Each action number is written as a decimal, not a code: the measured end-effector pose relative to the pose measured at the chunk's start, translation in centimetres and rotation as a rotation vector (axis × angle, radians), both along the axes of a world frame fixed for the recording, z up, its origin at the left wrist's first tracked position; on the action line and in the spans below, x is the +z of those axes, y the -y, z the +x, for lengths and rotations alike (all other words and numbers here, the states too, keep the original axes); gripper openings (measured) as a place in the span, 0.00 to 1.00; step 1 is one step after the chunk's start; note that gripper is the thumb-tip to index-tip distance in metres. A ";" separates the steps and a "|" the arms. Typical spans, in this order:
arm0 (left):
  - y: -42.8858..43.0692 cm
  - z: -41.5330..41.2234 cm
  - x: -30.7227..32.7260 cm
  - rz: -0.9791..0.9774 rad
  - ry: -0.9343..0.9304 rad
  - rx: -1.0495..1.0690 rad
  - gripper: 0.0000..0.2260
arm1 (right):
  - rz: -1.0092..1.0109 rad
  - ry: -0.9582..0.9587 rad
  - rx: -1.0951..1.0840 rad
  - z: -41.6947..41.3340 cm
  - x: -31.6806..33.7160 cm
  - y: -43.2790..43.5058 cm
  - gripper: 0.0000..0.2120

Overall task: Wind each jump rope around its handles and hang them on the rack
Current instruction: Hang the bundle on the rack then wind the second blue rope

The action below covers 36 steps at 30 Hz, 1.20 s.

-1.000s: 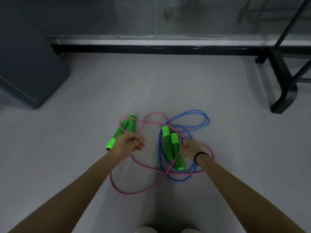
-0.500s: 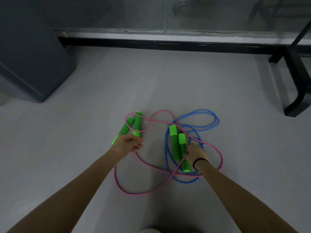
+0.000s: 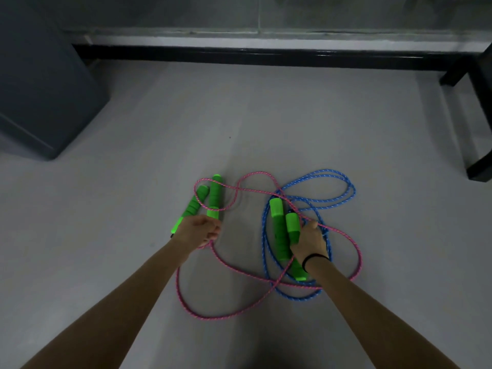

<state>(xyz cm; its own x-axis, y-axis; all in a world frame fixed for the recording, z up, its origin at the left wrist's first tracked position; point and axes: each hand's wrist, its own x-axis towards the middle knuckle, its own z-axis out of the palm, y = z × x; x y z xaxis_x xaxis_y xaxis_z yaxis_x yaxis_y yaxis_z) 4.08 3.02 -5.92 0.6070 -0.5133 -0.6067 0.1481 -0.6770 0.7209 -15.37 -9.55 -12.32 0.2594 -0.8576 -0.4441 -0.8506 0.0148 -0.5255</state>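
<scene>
Two jump ropes lie tangled on the pale floor. The pink rope (image 3: 210,317) loops across the blue rope (image 3: 323,171). The pink rope's two green handles (image 3: 214,195) lie side by side at the left. My left hand (image 3: 198,231) is curled around their near ends and a strand of pink rope. The blue rope's two green handles (image 3: 277,225) lie to the right. My right hand (image 3: 310,242), with a black wristband, grips the right one of that pair. A black rack frame (image 3: 479,83) stands at the far right, only partly in view.
A dark grey block (image 3: 40,89) stands on the floor at the far left. A black baseboard (image 3: 266,55) runs along the back wall. The rack's black foot (image 3: 479,173) juts onto the floor at the right.
My left hand has closed on the near ends of the left handles. My right hand has moved from beside the right handles onto one of them. The view has shifted slightly left.
</scene>
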 end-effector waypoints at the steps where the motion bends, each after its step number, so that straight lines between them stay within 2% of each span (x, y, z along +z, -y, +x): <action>1: 0.1 -0.1 -0.1 -0.004 -0.014 0.005 0.14 | -0.014 0.039 -0.009 -0.1 0.2 0.2 0.17; 4: 0.3 -0.4 -0.6 -0.037 -0.058 0.020 0.13 | -0.063 0.317 0.042 0.3 1.8 -0.6 0.13; 6: 0.3 -0.7 -0.8 -0.023 -0.064 -0.005 0.14 | 0.067 0.513 0.298 1.2 3.0 -1.9 0.13; 7: 0.2 -0.8 -0.9 -0.019 -0.058 -0.021 0.15 | 0.184 0.542 0.463 1.5 3.3 -2.6 0.12; 8: 0.2 -0.7 -1.0 -0.014 -0.054 -0.033 0.15 | 0.261 0.517 0.564 1.8 3.0 -3.0 0.10; 9: 0.2 -0.6 -1.0 -0.010 -0.059 -0.044 0.15 | 0.252 0.477 0.557 1.9 2.7 -3.0 0.09; 10: 0.1 -0.5 -0.9 -0.008 -0.062 -0.052 0.15 | 0.166 0.432 0.459 1.9 2.3 -2.7 0.08; 12: 0.1 -0.3 -0.9 -0.001 -0.071 -0.074 0.15 | -0.097 0.195 0.255 1.5 1.3 -1.7 0.09; 14: 0.0 -0.1 -0.6 -0.001 -0.087 -0.071 0.15 | -0.177 -0.072 0.171 0.9 0.6 -1.3 0.17; 15: -0.1 -0.1 -0.6 -0.002 -0.103 -0.068 0.15 | -0.183 -0.131 0.134 0.8 0.3 -1.1 0.19; 18: -0.2 -0.5 -0.4 -0.001 -0.083 -0.095 0.13 | -0.216 -0.080 0.093 0.6 -0.4 -0.2 0.16; 21: -0.1 -1.1 -0.5 -0.005 -0.069 -0.068 0.14 | -0.125 -0.096 0.130 0.4 -0.4 0.6 0.15; 26: -0.3 -1.0 -0.5 0.063 -0.008 -0.102 0.15 | -0.061 -0.317 0.213 1.3 0.3 0.4 0.32; 32: -0.6 -1.4 -0.1 0.074 -0.008 -0.132 0.14 | -0.132 -0.380 0.278 3.3 0.7 -0.6 0.45; 34: -0.7 -1.5 0.0 0.068 -0.022 -0.128 0.13 | -0.050 -0.386 0.278 4.1 1.0 -0.5 0.47; 36: -0.6 -1.6 0.3 0.061 -0.020 -0.128 0.13 | 0.121 -0.364 0.254 4.7 1.2 -0.3 0.45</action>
<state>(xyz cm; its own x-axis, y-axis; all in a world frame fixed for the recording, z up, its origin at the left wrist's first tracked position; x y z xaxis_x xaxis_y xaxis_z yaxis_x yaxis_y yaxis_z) 2.45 3.67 -5.67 0.5269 -0.5473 -0.6502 0.0716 -0.7337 0.6757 -10.67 -9.27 -11.13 0.2633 -0.7237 -0.6379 -0.9642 -0.1750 -0.1994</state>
